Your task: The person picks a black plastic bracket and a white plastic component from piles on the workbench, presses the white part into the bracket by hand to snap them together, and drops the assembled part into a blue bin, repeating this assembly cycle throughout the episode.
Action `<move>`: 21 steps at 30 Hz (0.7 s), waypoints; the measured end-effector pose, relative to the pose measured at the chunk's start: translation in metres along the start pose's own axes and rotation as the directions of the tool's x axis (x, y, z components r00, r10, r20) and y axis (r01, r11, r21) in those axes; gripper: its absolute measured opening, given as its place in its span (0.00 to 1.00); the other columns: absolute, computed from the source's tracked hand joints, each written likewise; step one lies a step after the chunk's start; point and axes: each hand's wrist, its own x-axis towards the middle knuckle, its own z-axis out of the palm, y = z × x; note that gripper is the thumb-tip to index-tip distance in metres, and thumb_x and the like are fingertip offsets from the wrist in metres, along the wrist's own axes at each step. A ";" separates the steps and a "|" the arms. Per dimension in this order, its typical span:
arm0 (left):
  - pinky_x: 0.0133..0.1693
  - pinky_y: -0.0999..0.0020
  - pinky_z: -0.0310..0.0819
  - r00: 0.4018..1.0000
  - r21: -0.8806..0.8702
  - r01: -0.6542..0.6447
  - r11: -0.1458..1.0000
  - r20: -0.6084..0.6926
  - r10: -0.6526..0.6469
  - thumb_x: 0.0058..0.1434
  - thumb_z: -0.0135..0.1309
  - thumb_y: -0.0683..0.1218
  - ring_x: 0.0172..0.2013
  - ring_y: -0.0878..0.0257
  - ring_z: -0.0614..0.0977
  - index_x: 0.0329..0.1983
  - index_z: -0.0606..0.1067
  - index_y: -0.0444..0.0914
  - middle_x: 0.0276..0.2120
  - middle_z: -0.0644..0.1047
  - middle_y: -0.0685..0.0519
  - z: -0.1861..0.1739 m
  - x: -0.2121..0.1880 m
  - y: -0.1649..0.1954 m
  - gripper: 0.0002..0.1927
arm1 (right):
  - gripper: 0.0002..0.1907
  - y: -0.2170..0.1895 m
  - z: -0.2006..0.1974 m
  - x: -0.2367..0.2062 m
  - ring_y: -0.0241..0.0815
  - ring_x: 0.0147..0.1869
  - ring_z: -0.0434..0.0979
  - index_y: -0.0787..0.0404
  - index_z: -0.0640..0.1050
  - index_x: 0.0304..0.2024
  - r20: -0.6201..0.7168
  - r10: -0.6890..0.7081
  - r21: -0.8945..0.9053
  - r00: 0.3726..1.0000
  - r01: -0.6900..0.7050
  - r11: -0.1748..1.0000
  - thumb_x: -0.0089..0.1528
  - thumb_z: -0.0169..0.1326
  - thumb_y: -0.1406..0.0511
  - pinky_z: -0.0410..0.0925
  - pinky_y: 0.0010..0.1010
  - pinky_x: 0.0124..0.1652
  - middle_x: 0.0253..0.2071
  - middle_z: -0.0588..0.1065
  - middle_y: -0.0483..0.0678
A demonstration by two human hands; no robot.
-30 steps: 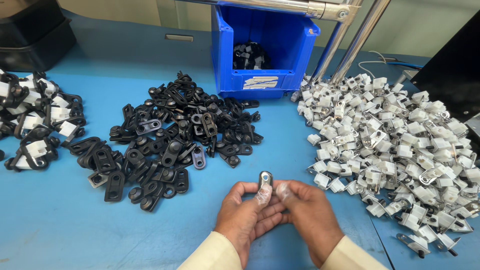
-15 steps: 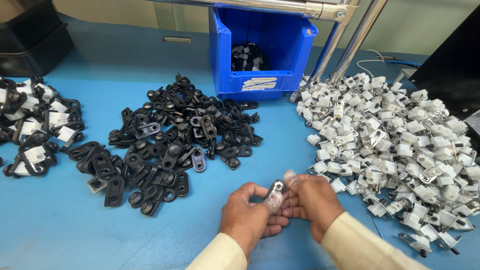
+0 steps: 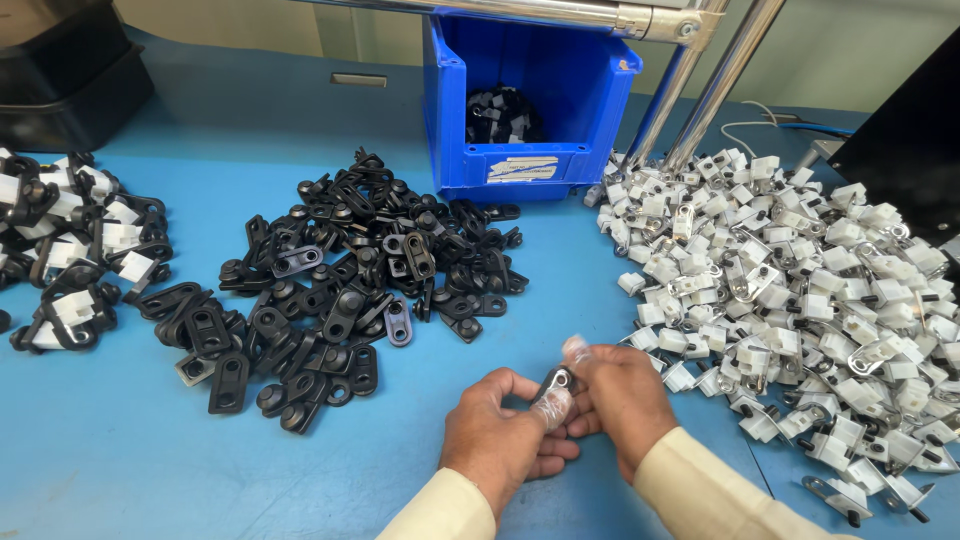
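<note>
Both hands meet low in the middle of the blue table [image 3: 120, 460], pinching one small part [image 3: 556, 384] between them; the left hand [image 3: 500, 440] curls its fingers round the lower end, its thumb tip wrapped in clear film pressing just below the part, while the right hand [image 3: 625, 395] closes on the upper end from the other side, its own film-covered fingertip raised just above; both hands are clenched on the part, neither loose. The part is dark with a metal eyelet showing, and its long axis runs tilted, the eyelet end up and slightly to the right, pointing away from the person towards the blue bin [image 3: 530, 95]; most of its body is hidden by the fingers, so whether a white piece is fitted to it cannot be told. Left of the hands, well apart from them, lies a heap of black plastic links [image 3: 340, 290]; to the right, just beside the right hand, spreads a wide heap of white clips with metal tabs [image 3: 800, 290], cut off at the right edge. At the far left a smaller pile of joined black-and-white pieces [image 3: 70, 250] runs off the frame; the bin holds more of these, dim and hard to make out; two metal tubes [image 3: 700, 90] rise slanted behind the white heap.
</note>
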 end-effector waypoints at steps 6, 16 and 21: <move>0.34 0.65 0.85 0.998 -0.151 0.070 0.986 0.005 -0.070 0.64 0.60 0.49 0.33 0.57 0.87 0.42 0.73 0.34 0.35 0.83 0.45 0.002 0.012 0.001 0.14 | 0.19 0.017 -0.013 -0.007 0.41 0.39 0.79 0.63 0.85 0.48 0.030 -0.047 -0.129 0.998 0.051 0.990 0.68 0.52 0.57 0.69 0.34 0.33 0.38 0.83 0.52; 0.39 0.63 0.86 0.992 -0.252 0.124 0.960 0.047 -0.116 0.63 0.58 0.50 0.37 0.56 0.87 0.42 0.73 0.34 0.36 0.82 0.46 0.003 0.027 0.002 0.14 | 0.23 0.037 -0.042 -0.018 0.43 0.52 0.79 0.63 0.79 0.58 0.361 -0.517 -0.426 0.777 0.630 0.650 0.60 0.54 0.70 0.72 0.34 0.49 0.52 0.81 0.53; 0.40 0.63 0.88 0.991 -0.229 0.097 0.969 0.116 -0.072 0.64 0.56 0.49 0.38 0.54 0.89 0.45 0.74 0.34 0.37 0.82 0.45 0.004 0.025 0.002 0.14 | 0.21 0.007 -0.043 0.000 0.32 0.38 0.80 0.52 0.79 0.60 0.140 0.002 -0.021 0.990 0.001 1.000 0.63 0.56 0.64 0.72 0.28 0.35 0.37 0.82 0.46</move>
